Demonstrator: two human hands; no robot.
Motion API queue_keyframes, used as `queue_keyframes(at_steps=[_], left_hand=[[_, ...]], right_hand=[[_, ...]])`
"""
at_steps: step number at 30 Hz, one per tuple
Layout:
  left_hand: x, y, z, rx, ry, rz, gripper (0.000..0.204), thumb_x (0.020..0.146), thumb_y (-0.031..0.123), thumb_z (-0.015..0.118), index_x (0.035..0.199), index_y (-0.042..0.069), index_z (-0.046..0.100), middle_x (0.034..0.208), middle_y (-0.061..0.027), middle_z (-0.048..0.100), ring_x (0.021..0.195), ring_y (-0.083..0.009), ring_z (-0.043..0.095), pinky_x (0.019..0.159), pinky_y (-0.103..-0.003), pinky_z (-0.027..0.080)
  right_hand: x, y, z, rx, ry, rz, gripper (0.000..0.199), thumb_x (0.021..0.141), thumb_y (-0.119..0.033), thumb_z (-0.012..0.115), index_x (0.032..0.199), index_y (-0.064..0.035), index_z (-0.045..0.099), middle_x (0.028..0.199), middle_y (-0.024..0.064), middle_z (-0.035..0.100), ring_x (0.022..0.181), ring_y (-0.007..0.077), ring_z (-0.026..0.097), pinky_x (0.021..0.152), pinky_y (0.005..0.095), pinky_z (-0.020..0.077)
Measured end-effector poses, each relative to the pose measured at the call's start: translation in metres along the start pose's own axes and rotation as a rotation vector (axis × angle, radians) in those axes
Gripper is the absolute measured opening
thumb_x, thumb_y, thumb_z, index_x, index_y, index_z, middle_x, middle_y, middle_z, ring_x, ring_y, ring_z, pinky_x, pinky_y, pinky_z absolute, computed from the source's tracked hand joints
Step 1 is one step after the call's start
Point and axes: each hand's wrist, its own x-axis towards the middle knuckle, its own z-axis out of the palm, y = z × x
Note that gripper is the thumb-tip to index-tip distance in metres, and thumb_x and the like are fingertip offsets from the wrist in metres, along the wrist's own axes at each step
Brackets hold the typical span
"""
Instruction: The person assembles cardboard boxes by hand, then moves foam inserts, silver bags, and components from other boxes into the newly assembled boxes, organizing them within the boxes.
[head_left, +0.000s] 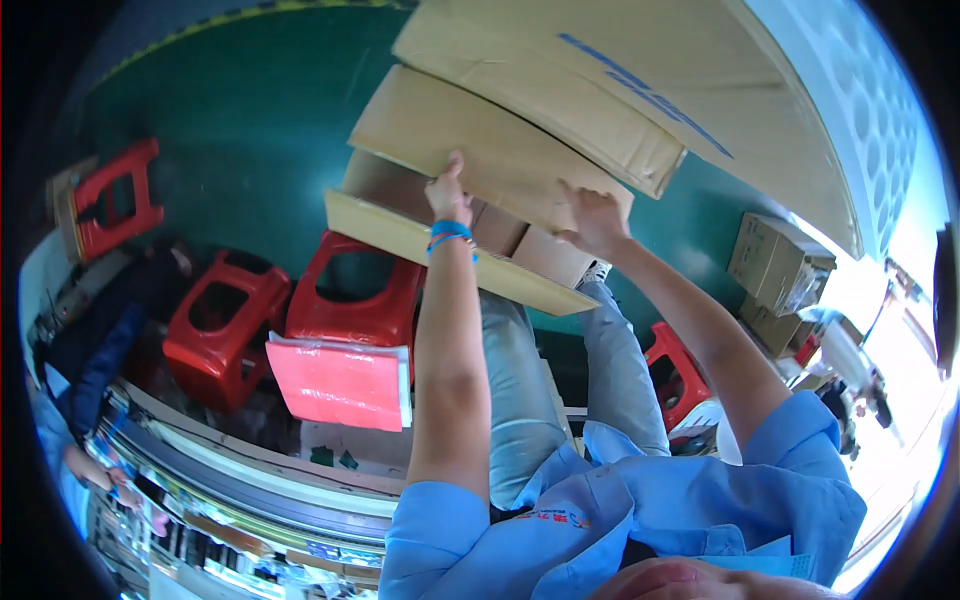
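Beside roomy green floor (260, 130), left hand (450, 197) curls at a carton-flap edge (510, 195); right hand (600, 220) half spreads. Grips unclear.

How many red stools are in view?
4: far-left stool, mid-left stool, the stool just right of that, and a partly covered stool right of centre. More may be hidden.

The left forearm (450, 345) hides part of the lower flap (380, 226); the top edge crops the upper carton (690, 85).
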Motion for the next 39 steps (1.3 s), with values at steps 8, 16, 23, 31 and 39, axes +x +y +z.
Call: queue_keyframes(at_steps=[8, 16, 23, 31, 39], left_hand=[[-0.042, 0.002, 0.035, 0.169, 0.147, 0.366, 0.027, 0.072, 0.002, 0.069, 0.097, 0.004, 0.059, 0.089, -0.0058, 0.063, 0.07, -0.018, 0.061, 0.053, -0.026, 0.048], [-0.082, 0.007, 0.048, 0.389, 0.131, 0.411, 0.029, 0.068, 0.005, 0.068, 0.095, 0.007, 0.059, 0.091, -0.0031, 0.061, 0.073, -0.0161, 0.059, 0.051, -0.027, 0.046], [-0.168, -0.02, 0.043, 0.383, 0.141, 0.428, 0.032, 0.068, 0.005, 0.069, 0.097, 0.008, 0.055, 0.09, -0.0037, 0.06, 0.076, -0.0157, 0.058, 0.052, -0.027, 0.046], [-0.244, -0.083, 0.055, 0.23, 0.014, 0.289, 0.032, 0.069, 0.002, 0.067, 0.098, 0.006, 0.053, 0.093, -0.0035, 0.058, 0.075, -0.0151, 0.057, 0.056, -0.027, 0.046], [-0.178, -0.129, 0.128, 0.349, -0.172, 0.193, 0.028, 0.07, 0.001, 0.065, 0.095, 0.005, 0.054, 0.085, -0.0063, 0.06, 0.07, -0.0164, 0.059, 0.058, -0.028, 0.054]], right_hand=[[-0.018, -0.007, 0.003, 0.066, 0.275, 0.058, 0.069, 0.067, -0.021, 0.066, 0.126, -0.0059, 0.036, 0.098, 0.0108, 0.055, 0.086, 0.0234, 0.058, 0.067, 0.0365, 0.0433], [-0.052, 0.036, -0.047, 0.174, 0.126, -0.105, 0.023, 0.075, -0.013, 0.055, 0.097, -0.0051, 0.058, 0.087, 0.0085, 0.064, 0.083, 0.0219, 0.063, 0.063, 0.0339, 0.0504], [-0.129, 0.047, -0.049, 0.228, 0.109, -0.139, 0.02, 0.076, -0.012, 0.054, 0.094, -0.0065, 0.058, 0.088, 0.0074, 0.064, 0.083, 0.0211, 0.064, 0.064, 0.0321, 0.0494], [-0.221, 0.082, -0.029, 0.28, 0.094, -0.029, 0.019, 0.073, -0.009, 0.054, 0.092, -0.0064, 0.055, 0.08, 0.0069, 0.062, 0.074, 0.0229, 0.064, 0.059, 0.0334, 0.0491], [-0.175, 0.177, -0.001, 0.159, 0.086, 0.105, 0.011, 0.071, -0.01, 0.058, 0.08, -0.0111, 0.064, 0.08, 0.0053, 0.066, 0.078, 0.0222, 0.064, 0.06, 0.0337, 0.0479]])
